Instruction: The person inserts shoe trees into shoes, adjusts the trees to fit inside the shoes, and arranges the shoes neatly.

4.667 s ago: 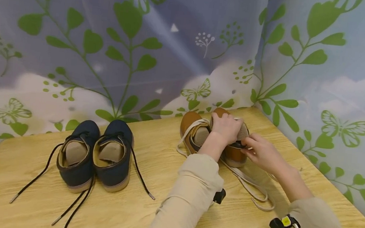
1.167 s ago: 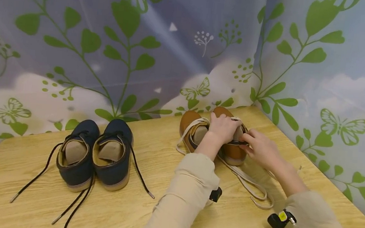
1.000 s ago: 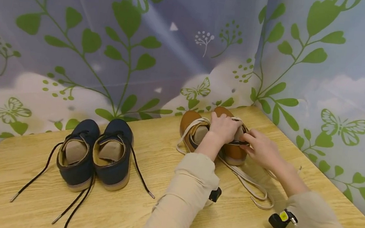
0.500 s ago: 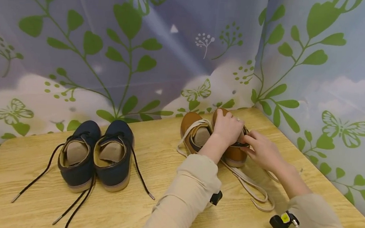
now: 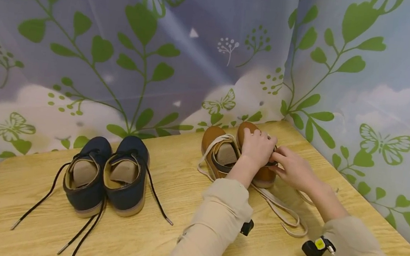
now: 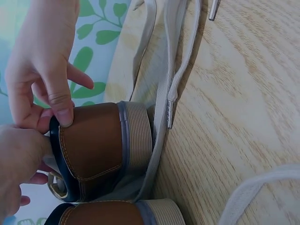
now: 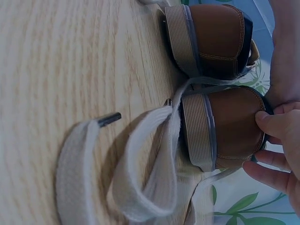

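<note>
The right-hand tan shoe (image 5: pixel 260 166) stands at the far right of the wooden table (image 5: pixel 164 239), touching its mate (image 5: pixel 217 154). The left hand (image 5: pixel 258 147) lies curled over its opening; whether it grips anything there cannot be told. The right hand (image 5: pixel 291 169) pinches the dark heel collar with thumb and fingers. Risk, as judged: the flat cream laces (image 5: pixel 285 214) trail loose and pass under the heel — a lift or pull could snag them and drag the mate. Uppers smooth, stitched leather-like; soles pale and ribbed; lace tips metal.
</note>
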### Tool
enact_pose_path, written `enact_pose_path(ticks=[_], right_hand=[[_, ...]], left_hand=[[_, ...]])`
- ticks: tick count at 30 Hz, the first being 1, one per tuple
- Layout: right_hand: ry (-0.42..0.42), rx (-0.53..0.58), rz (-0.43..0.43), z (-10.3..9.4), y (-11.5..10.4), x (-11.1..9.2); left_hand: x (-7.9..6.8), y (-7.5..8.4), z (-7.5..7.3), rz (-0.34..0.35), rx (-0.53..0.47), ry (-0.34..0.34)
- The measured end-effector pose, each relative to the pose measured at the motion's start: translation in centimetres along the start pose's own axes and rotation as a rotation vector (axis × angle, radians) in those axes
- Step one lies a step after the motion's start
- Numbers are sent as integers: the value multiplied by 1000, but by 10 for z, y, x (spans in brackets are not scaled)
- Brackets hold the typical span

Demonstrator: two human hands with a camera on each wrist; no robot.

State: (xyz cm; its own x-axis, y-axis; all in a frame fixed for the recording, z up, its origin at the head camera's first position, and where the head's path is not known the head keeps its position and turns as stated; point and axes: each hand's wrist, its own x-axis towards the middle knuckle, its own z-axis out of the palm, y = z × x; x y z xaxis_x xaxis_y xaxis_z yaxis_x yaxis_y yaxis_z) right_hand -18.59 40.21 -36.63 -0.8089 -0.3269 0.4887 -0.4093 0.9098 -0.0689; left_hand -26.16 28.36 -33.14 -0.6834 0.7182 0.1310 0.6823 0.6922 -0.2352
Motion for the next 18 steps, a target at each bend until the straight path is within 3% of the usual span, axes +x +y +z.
enact_pose_path(ticks=[9,18], right_hand=[[-23,19,20,-2,-1,0],[10,24,29,-2,0,-2]], left_hand=[[2,-1,3,-9,-26,2],[1,-10,2,29,-130,22]])
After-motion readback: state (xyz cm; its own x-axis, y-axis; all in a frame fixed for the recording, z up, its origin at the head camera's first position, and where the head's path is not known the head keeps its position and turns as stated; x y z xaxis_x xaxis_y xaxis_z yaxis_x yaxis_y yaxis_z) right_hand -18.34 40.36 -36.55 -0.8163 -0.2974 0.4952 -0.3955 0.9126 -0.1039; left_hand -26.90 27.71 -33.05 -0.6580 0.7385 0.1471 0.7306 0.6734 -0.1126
